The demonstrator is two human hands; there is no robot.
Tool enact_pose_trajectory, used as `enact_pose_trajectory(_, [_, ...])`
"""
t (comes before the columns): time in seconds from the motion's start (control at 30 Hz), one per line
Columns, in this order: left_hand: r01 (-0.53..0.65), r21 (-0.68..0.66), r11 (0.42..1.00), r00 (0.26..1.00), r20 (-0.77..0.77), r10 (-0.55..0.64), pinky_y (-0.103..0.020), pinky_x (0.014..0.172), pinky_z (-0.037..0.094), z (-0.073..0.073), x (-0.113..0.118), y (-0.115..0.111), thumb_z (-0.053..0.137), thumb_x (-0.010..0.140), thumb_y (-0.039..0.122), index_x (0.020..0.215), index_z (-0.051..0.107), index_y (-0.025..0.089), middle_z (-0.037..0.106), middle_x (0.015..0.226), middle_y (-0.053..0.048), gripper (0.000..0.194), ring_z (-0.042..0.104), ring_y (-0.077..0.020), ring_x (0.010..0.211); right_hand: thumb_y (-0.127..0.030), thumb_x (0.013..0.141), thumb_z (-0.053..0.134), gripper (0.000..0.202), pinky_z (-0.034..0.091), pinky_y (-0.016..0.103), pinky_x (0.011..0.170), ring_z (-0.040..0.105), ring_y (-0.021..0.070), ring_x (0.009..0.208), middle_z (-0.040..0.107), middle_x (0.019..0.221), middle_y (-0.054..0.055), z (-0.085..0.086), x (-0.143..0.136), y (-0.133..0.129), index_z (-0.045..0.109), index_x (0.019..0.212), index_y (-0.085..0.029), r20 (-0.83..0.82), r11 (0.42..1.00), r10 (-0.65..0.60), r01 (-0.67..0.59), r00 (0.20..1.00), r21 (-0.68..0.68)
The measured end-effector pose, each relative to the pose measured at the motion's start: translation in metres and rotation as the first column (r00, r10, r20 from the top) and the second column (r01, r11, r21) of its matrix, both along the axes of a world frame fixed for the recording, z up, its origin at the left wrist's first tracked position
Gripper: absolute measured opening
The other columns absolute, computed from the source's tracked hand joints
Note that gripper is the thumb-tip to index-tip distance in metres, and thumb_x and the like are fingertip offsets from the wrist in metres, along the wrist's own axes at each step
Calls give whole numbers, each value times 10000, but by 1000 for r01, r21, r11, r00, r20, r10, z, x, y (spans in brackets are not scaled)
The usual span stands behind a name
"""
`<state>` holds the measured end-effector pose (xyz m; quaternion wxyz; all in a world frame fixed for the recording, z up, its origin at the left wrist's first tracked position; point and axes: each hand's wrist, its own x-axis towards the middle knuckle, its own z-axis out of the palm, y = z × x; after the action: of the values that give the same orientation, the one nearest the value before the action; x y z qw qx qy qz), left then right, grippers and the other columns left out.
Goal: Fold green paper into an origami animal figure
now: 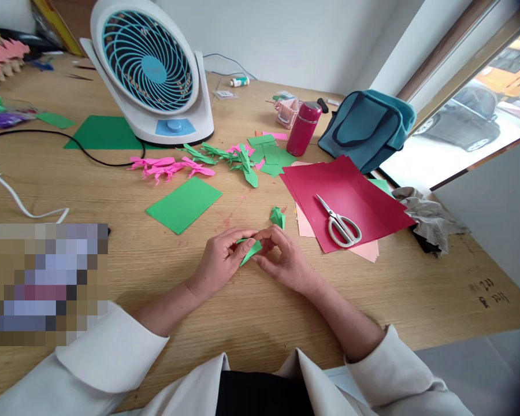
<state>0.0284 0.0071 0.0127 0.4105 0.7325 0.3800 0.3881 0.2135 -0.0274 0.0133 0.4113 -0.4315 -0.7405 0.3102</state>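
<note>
A small folded piece of green paper (250, 252) is held low over the table between my two hands. My left hand (220, 258) pinches it, with the thumb lying across the top. My right hand (285, 259) curls at its other side, fingertips and thumb close to the paper's edge; part of the paper is hidden behind the fingers. Just beyond my hands stands a small folded green paper shape (278, 217). Further left lies a flat green paper rectangle (184, 204).
Behind are pink folded figures (169, 167), green folded figures (244, 164) and a white fan (151, 75). To the right, scissors (340, 224) lie on red paper sheets (372, 199), near a red bottle (304, 128) and a teal bag (366, 130). A black cable (69, 138) crosses the left.
</note>
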Motion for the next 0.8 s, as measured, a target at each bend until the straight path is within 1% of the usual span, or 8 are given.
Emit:
enact_pose_trajectory(0.07, [-14,-8,1000,1000,-14,14,-258,717,509,0,0,-1,568,944,422,1068,702,188,744,1009,-68,297,678,-182,847,-215,844,695,288,508,333,753,553,180,841,549,958,40,0,0,0,541,1088,-226,40,1000,-1,0,999,18])
enact_pose_trajectory(0.13, [-32,-23,999,999,-25,31,-239,644,480,-1,1,-1,574,937,435,1024,671,188,723,894,-38,280,638,-144,710,-278,840,721,309,499,346,764,549,191,852,554,955,43,0,0,0,536,1081,-223,94,999,11,-15,996,35])
enact_pose_trajectory(0.2, [-59,-12,998,997,-42,58,-220,579,431,-2,1,-1,597,918,447,931,623,190,665,776,4,258,572,-112,612,-316,844,723,320,494,356,776,547,197,859,556,959,48,1,0,0,533,1080,-216,140,999,26,-31,990,37])
enact_pose_trajectory(0.3, [-95,16,995,993,-68,96,-210,528,360,-3,1,-1,642,885,440,820,551,197,555,656,51,267,474,-88,540,-335,856,707,302,493,359,771,546,199,849,555,955,51,3,0,-1,530,1069,-214,172,999,32,-38,985,31])
enact_pose_trajectory(0.43, [-108,10,994,992,-61,108,-211,522,334,-2,2,0,662,867,418,775,510,203,470,598,73,279,409,-83,520,-313,864,690,276,493,364,781,555,203,848,563,939,51,4,1,-2,534,1067,-210,181,998,37,-47,983,52])
enact_pose_trajectory(0.53, [-89,-3,996,995,-53,89,-213,536,348,-4,3,-1,656,867,418,780,502,204,483,615,64,277,424,-91,544,-241,876,651,233,496,355,779,570,194,840,589,979,58,2,3,0,537,1078,-214,198,996,29,-45,980,77])
enact_pose_trajectory(0.67, [6,-20,1000,997,-71,-7,-209,568,372,-7,0,-2,628,888,421,824,535,194,555,700,38,253,473,-99,600,-193,906,591,160,486,343,755,581,182,801,607,963,53,-1,9,1,544,1057,-217,272,991,-14,-23,962,133])
enact_pose_trajectory(0.8, [108,16,994,981,-163,-104,-206,586,376,-8,-6,-3,623,893,369,849,556,194,570,712,39,192,482,-102,617,-197,917,585,137,485,339,756,590,199,845,597,963,68,-1,14,-4,555,1049,-220,349,985,-30,-32,937,170])
